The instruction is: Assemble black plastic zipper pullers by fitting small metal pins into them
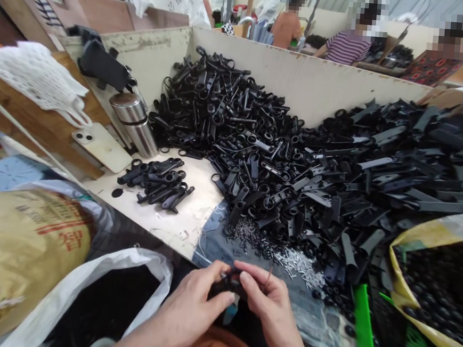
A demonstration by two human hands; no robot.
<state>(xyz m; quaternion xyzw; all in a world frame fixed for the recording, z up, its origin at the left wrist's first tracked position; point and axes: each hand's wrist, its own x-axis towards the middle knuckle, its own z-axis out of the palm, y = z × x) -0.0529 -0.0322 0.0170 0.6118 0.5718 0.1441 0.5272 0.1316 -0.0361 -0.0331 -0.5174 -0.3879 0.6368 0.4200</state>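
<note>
My left hand (195, 299) is closed around a small black plastic part (227, 284), thumb in front and fingers behind. At the right end of that part, my right hand (267, 299) has its thumb and fingertips pressed together on it. The fingers hide most of the part, so its exact shape cannot be made out. Just beyond my hands lie small silvery metal pins (300, 267) and darker small pieces (246, 233). Behind them rises a large heap of black plastic parts with ring ends (224, 103).
Long black plastic pieces (401, 160) are piled at right, above a yellow sack of black round pieces (446, 297). A small group of black parts (161, 181), a phone (101, 144) and a steel flask (135, 123) stand left. Several people sit beyond the partition (264, 58).
</note>
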